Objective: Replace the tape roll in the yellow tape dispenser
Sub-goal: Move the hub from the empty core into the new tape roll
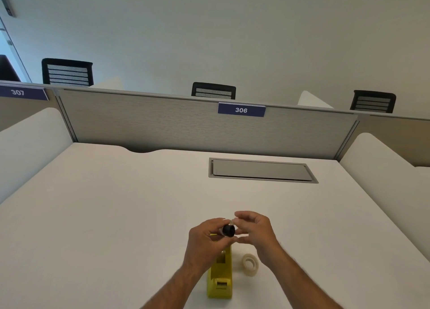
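Note:
The yellow tape dispenser (pixel 220 278) stands on the white desk (pixel 116 215) near its front edge, lengthwise toward me, its roll bay partly hidden by my left wrist. A whitish tape roll (pixel 250 264) lies flat on the desk just right of the dispenser. Above the dispenser, my left hand (pixel 206 241) pinches a small black spool core (pixel 228 230). My right hand (pixel 254 230) meets it from the right, fingertips on what looks like a thin clear ring at the core's end; that ring is blurred.
A grey hatch cover (pixel 261 170) is set into the desk at the back right. A grey partition (pixel 162 122) labelled 306 closes the far edge, and white side dividers (pixel 384 169) flank the desk. Black chairs (pixel 67 72) stand beyond the partition.

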Demonstrator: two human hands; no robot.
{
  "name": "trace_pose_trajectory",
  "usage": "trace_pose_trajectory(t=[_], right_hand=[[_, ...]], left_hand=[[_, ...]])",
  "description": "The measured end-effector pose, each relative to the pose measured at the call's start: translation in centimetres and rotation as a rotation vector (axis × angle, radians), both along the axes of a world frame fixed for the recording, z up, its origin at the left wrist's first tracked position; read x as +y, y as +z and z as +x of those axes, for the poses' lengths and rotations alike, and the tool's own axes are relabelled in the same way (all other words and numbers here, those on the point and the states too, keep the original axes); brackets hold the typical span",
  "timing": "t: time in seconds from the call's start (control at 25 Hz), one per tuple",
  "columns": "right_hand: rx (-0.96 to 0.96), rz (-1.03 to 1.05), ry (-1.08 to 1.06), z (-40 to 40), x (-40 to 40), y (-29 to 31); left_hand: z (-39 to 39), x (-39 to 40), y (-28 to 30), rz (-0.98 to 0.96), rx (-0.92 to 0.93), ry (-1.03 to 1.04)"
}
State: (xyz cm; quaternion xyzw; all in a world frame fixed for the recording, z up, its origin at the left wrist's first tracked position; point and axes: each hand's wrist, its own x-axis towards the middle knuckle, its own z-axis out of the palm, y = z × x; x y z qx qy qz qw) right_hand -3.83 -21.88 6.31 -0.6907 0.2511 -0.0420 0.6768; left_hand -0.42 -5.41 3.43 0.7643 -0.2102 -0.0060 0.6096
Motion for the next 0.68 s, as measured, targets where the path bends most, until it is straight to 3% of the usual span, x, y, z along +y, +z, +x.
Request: trace_pose_trajectory(t=[0.16, 0.36, 0.48, 0.68], right_hand=[[0.03, 0.109, 0.105, -0.1, -0.1, -0.2], [0.01, 0.078, -0.065, 0.1, -1.2, -1.4], [0.077, -0.143, -0.184, -0.2, -2.3, -2.8], [0.274, -0.596, -0.097, -1.0, -3.5, -4.4]], left_hand=[[-0.1, -0.1, 0.7, 0.018, -0.022, -0.021], [0.4, 0.3, -0.1, 0.014, 0.097, 0.069], [0.6, 0.7, -0.5, 0.018, 0.217, 0.122], [1.0, 1.0, -1.0, 0.087, 0.349, 0.122]])
